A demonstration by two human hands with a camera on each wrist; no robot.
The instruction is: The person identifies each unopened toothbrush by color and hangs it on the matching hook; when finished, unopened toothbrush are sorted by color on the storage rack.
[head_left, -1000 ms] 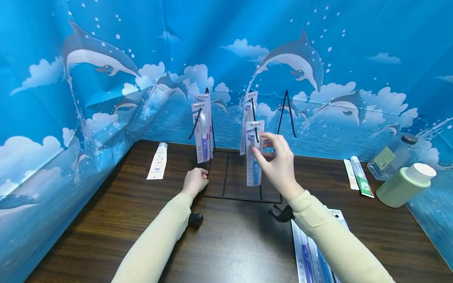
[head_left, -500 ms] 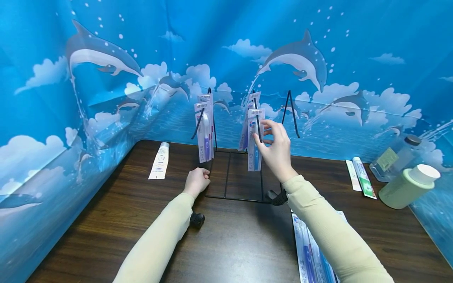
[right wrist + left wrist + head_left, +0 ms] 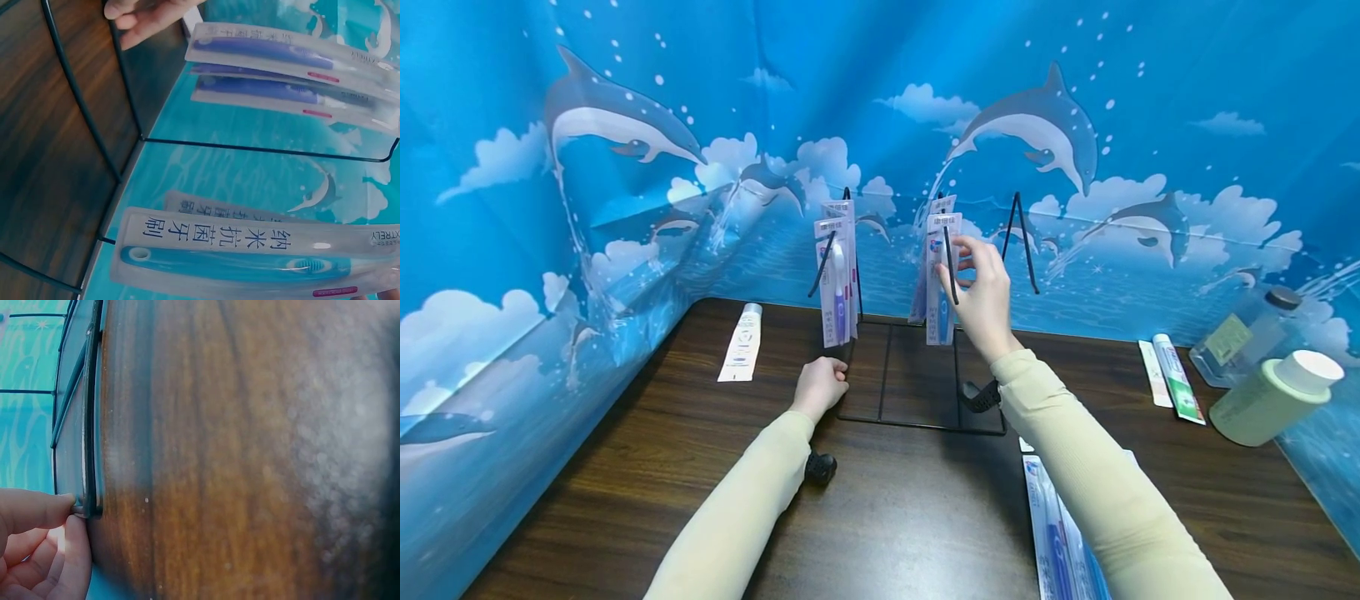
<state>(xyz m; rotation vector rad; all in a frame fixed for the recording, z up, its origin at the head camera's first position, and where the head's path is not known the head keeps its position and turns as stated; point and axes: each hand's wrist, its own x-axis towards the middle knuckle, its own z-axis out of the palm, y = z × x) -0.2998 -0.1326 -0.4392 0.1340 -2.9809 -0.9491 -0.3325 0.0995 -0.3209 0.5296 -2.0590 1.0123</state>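
Observation:
My right hand (image 3: 985, 287) pinches the edge of a packaged blue toothbrush (image 3: 934, 321) that hangs on a front hook (image 3: 951, 265) of the black wire rack (image 3: 885, 367). Printed lettering and the blue handle of that pack (image 3: 212, 257) fill the bottom of the right wrist view. Behind it hangs another pack (image 3: 919, 292), mostly hidden. Low at the rack's left side, my left hand (image 3: 822, 387) pinches the base wire; the left wrist view shows thumb and finger on the wire's end (image 3: 92, 509). Packaged purple toothbrushes (image 3: 829, 296) hang on the rack's left side.
More packaged toothbrushes (image 3: 1051, 517) lie on the table, partly under my right sleeve. At right are a toothpaste tube (image 3: 1180, 379), a white strip-like pack (image 3: 1155, 375), a green bottle (image 3: 1262, 406) and a clear bottle (image 3: 1228, 342). A white tube (image 3: 742, 346) lies at left.
My right hand has moved the blue toothbrush pack upward and farther back along its hook. My left hand stays at the rack's base.

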